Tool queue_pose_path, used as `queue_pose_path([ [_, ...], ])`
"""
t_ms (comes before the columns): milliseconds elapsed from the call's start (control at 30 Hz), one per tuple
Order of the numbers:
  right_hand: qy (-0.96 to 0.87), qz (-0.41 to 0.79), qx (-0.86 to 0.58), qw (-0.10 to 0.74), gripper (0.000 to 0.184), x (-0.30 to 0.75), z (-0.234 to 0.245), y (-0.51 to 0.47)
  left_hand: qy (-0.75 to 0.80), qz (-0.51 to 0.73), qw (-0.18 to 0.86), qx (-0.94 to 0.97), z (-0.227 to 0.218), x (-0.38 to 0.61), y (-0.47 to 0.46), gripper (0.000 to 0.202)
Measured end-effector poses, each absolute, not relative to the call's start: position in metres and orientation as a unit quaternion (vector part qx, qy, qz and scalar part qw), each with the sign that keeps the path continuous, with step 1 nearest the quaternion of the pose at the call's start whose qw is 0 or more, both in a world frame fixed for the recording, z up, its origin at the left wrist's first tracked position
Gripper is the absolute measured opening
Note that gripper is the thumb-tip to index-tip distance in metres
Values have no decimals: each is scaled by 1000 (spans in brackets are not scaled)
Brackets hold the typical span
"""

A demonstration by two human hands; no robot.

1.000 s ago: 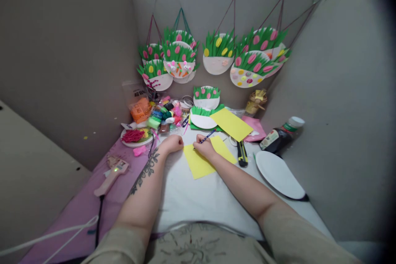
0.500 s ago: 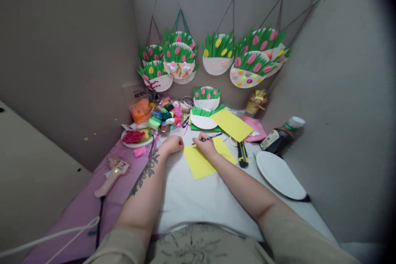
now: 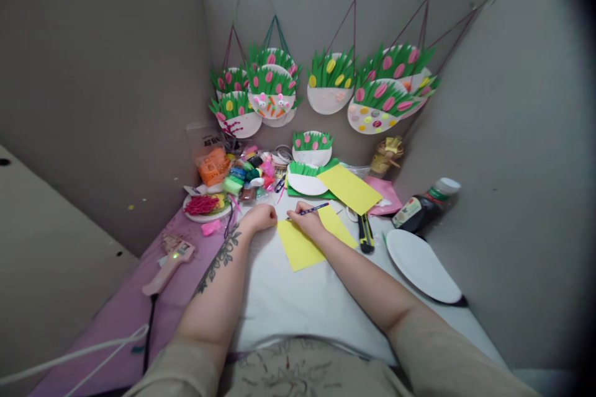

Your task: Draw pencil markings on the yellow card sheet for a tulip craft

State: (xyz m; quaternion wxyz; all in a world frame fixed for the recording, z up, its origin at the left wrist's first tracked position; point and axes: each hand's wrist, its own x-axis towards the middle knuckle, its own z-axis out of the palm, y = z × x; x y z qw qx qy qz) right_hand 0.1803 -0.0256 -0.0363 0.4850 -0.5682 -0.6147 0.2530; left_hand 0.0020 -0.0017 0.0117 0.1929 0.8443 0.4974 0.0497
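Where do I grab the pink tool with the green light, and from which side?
The pink tool is probably best held by its slim handle, coming from the person's side. That handle slants toward the person, away from the wider end with the green light. Close around it above the black cord, which leaves its bottom end.

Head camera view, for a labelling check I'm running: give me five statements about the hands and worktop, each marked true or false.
1. The right hand holds a pencil. True.
2. The left hand grips a pair of scissors. False: it is curled, with no tool showing in it.
3. A yellow sheet lies under the right hand. True.
4. The pink glue gun lies on the white surface. False: it is on the purple surface.
5. The utility knife lies to the right of that sheet. True.
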Motion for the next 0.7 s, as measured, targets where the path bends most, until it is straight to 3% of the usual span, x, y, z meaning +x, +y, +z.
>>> queue_pose_path([
  [700, -587, 236, -592, 499, 26, 182, -30, -30, 501, 48, 201, 841, 10, 1, 0, 21],
])
